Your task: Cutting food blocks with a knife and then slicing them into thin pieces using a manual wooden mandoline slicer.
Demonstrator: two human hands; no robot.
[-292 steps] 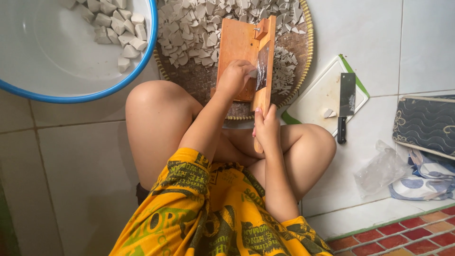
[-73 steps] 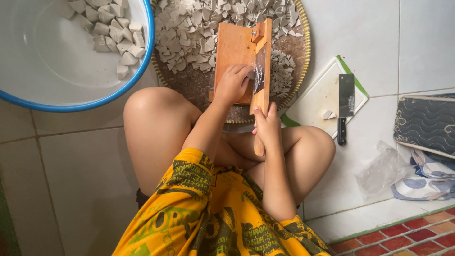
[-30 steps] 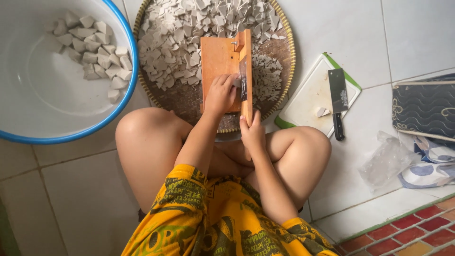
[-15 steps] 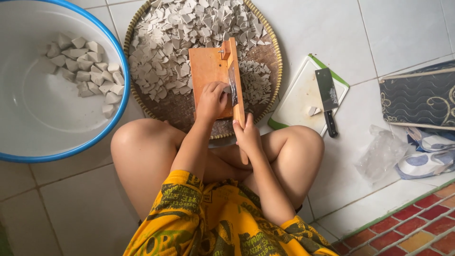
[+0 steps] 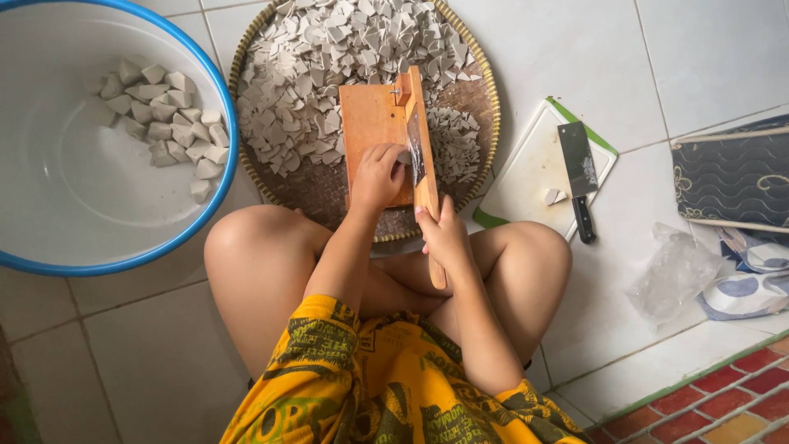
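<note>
On the round woven tray, the wooden hinged slicer board lies beside a large heap of pale slices. The left hand has its fingers closed on a piece at the blade; the right hand grips the slicer handle. Left of the tray, a modest pile of uncut chunks sits in the basin: judged mostly sliced.

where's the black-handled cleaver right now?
Head view, right of centre: the black-handled cleaver lies on the white cutting board, beside the round woven tray, apart from the right hand.
</note>
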